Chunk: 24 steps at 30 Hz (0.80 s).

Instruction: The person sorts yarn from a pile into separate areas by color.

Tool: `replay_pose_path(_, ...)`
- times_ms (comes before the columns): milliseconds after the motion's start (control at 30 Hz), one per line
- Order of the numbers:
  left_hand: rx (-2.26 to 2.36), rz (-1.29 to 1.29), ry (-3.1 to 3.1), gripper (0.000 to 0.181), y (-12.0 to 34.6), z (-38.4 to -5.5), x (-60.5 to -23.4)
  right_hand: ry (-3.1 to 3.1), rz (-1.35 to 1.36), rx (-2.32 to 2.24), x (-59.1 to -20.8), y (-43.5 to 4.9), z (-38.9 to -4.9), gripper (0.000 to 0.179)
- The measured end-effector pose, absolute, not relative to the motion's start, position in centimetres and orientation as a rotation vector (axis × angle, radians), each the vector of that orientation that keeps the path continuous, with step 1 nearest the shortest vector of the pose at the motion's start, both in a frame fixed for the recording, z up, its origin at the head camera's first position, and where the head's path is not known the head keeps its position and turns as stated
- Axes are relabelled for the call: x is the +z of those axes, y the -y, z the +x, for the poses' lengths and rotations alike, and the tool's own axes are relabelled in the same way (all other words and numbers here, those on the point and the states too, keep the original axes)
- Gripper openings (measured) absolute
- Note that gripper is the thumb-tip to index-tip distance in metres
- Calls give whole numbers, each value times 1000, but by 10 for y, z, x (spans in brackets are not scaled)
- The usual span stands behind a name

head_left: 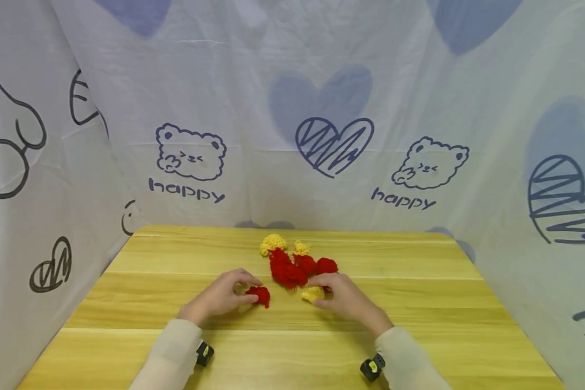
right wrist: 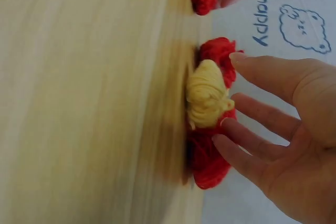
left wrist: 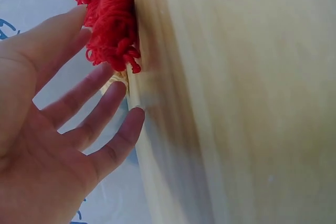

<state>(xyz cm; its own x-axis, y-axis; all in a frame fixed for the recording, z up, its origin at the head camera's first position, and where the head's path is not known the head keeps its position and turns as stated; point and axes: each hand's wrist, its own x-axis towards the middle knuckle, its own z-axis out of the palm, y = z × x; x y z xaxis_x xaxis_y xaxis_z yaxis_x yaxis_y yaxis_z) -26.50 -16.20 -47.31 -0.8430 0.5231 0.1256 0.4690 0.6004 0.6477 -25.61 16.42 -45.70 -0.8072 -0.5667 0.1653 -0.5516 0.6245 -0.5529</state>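
Note:
Close to my left hand [head_left: 224, 295] lies a small red yarn bundle [head_left: 260, 296], with the thumb and fingers spread around its near side. The left wrist view shows looped red yarn [left wrist: 113, 27] beyond the thumb tip, and the fingers are apart and loosely bent. My right hand [head_left: 343, 298] hovers by a small yellow yarn bundle [head_left: 313, 294], fingers spread and relaxed. In the right wrist view the yellow yarn [right wrist: 206, 95] sits between red bundles, in front of the fingertips. Whether either hand touches yarn, I cannot tell.
Further back on the wooden table [head_left: 292, 352] are a large red yarn clump [head_left: 287, 273], smaller red bundles [head_left: 327, 265], a yellow bundle [head_left: 273, 245] and a smaller yellow one [head_left: 301, 248]. A printed white cloth [head_left: 258, 179] hangs behind the table and along both sides.

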Motion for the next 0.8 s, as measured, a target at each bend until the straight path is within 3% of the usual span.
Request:
replay_pose_path(467, 1090, 901, -2692, 30, 159, -269, -473, -2783, -972, -852, -465, -159, -257, 36)
replay_pose_path(800, 1054, 891, -2684, 26, 157, -271, -474, -2801, -1019, -821, -465, -158, -255, 24)
